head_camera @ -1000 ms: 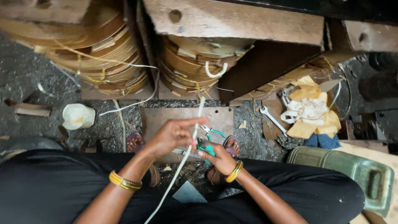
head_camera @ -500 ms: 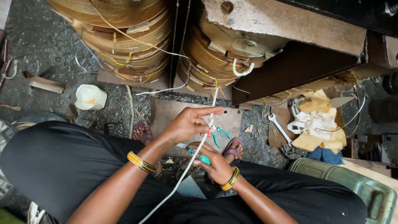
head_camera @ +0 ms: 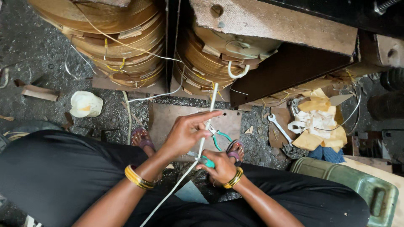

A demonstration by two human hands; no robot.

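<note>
Hands at work on a white cord (head_camera: 209,115): left hand (head_camera: 185,134) pinches it, right hand (head_camera: 221,166) just below grips teal-handled pliers (head_camera: 214,145); a slack pinch could let the cord slip.

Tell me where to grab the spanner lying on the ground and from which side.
Grip the spanner at mid-shank, coming from above. It lies flat and slanted, clear of both hands, with its slim bare shank between the wider ends; the lower end runs into debris beside the yellow cloth pile.
</note>
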